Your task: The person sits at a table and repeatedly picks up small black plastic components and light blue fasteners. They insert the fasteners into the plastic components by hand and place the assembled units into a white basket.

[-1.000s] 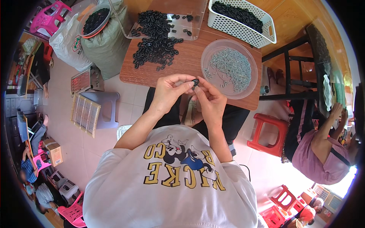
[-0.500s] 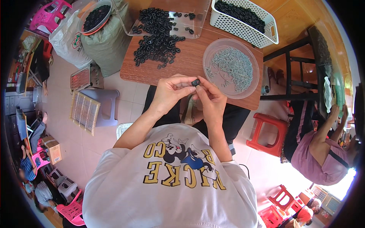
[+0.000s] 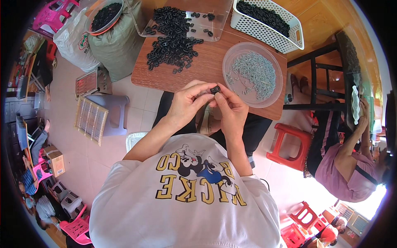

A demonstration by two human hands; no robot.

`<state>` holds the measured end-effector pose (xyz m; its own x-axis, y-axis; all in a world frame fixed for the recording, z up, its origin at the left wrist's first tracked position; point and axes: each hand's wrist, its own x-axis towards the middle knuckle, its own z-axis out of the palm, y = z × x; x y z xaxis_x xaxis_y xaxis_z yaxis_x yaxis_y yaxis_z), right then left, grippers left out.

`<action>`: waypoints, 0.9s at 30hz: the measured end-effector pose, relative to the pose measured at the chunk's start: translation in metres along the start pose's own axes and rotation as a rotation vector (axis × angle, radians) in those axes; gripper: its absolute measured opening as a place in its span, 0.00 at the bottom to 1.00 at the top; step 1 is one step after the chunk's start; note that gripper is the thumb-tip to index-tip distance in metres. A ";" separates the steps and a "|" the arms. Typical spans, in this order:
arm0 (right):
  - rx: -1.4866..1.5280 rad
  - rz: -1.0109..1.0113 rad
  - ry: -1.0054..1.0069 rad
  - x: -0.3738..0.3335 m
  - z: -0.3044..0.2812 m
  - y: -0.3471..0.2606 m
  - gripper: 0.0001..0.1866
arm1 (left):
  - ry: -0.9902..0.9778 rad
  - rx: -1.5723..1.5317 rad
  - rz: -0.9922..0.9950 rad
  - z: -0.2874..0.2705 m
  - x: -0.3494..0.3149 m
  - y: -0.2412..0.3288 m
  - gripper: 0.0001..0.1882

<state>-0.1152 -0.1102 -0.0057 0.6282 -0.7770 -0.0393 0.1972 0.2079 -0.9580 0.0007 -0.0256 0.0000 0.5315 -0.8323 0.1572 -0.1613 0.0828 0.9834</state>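
Just off the table's near edge, a small black oval plastic piece [image 3: 215,89] is pinched between both hands. My left hand [image 3: 188,102] grips it from the left with thumb and forefinger; my right hand [image 3: 232,106] closes on its other side with thumb and fingertips. Whether a screw sits in the piece is too small to tell. Beyond my left hand lies a loose heap of similar black pieces [image 3: 169,53], spilling from a clear plastic bin [image 3: 202,34]. A round clear tub [image 3: 232,91] of silvery screws [image 3: 259,76] stands close to my right hand.
The brown wooden table [image 3: 206,62] also bears a white perforated basket [image 3: 264,38] of black parts. Full sacks [image 3: 113,56] stand at the left, near a grey stool [image 3: 118,115]. A red stool [image 3: 288,146] is at the right. A co-worker in pink [image 3: 345,173] sits beyond it.
Both hands have shifted very slightly to the right with the black piece, which appears a little turned between the fingertips. At the far right, the co-worker's arms have moved.
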 end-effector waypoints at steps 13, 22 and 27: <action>-0.043 -0.097 0.064 -0.007 0.008 -0.006 0.11 | 0.028 0.225 0.343 0.000 -0.002 -0.004 0.13; -0.111 -0.155 0.096 0.008 0.010 -0.020 0.11 | 0.091 -0.213 0.123 0.001 -0.001 -0.010 0.24; -0.357 -0.750 0.327 0.072 -0.003 -0.114 0.08 | 0.306 -0.020 -0.046 -0.039 0.003 -0.038 0.17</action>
<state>-0.0949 -0.1912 0.1003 0.1706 -0.7763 0.6069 0.1898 -0.5785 -0.7933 0.0407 -0.0099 -0.0336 0.7641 -0.6320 0.1295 -0.1164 0.0624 0.9912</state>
